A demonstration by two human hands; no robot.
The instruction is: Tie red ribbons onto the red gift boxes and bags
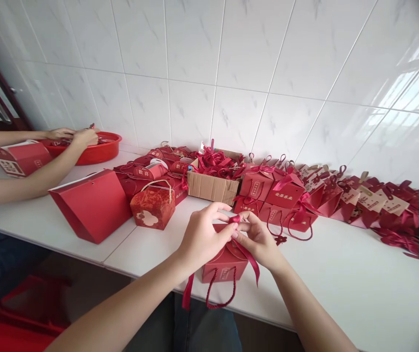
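Observation:
A small red gift box (224, 264) stands near the front edge of the white table (359, 283), its cord handle hanging over the edge. A dark red ribbon (250, 259) crosses its top and trails down both sides. My left hand (202, 235) and my right hand (256, 238) meet above the box, both pinching the ribbon at a small loop between the fingertips.
A cardboard box (212, 187) full of red ribbons stands behind. Finished red boxes (284, 193) and flat tagged boxes (378, 203) spread to the right. A large red bag (92, 205) and a patterned box (153, 206) stand left. Another person's hands (80, 137) reach into a red basin (99, 149).

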